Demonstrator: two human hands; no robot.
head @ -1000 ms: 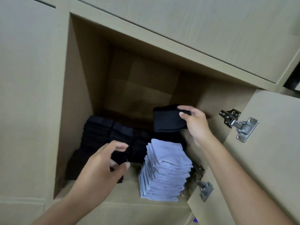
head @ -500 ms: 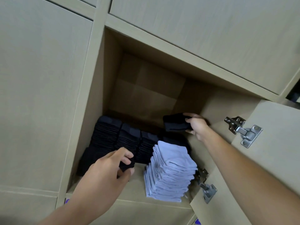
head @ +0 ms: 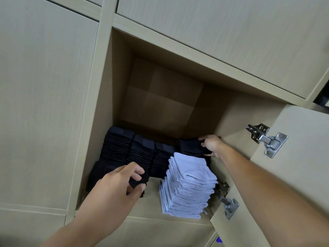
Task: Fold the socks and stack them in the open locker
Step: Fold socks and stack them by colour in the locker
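Right hand (head: pixel 211 145) pinches a folded black sock (head: pixel 191 146) on the back-right stack at 2 o'clock; left hand (head: pixel 118 186) grips black socks (head: pixel 140 179) at 7. Risk: right forearm brushing the white sock stack (head: pixel 188 186), toppling it. Room above the stacks; locker wall (head: pixel 229 118) tight at 3.

Counts: 1 open locker (head: pixel 160 97), 1 open door (head: pixel 293 175) with 2 metal hinges, upper (head: pixel 266 139) and lower (head: pixel 227 200). Sock stacks: 1 white (head: pixel 188 186), at least 4 black in the back row (head: pixel 142 150), 1 more black front left (head: pixel 99 172). Individual socks too many to count. 2 hands: left hand (head: pixel 115 189), right hand (head: pixel 211 145).
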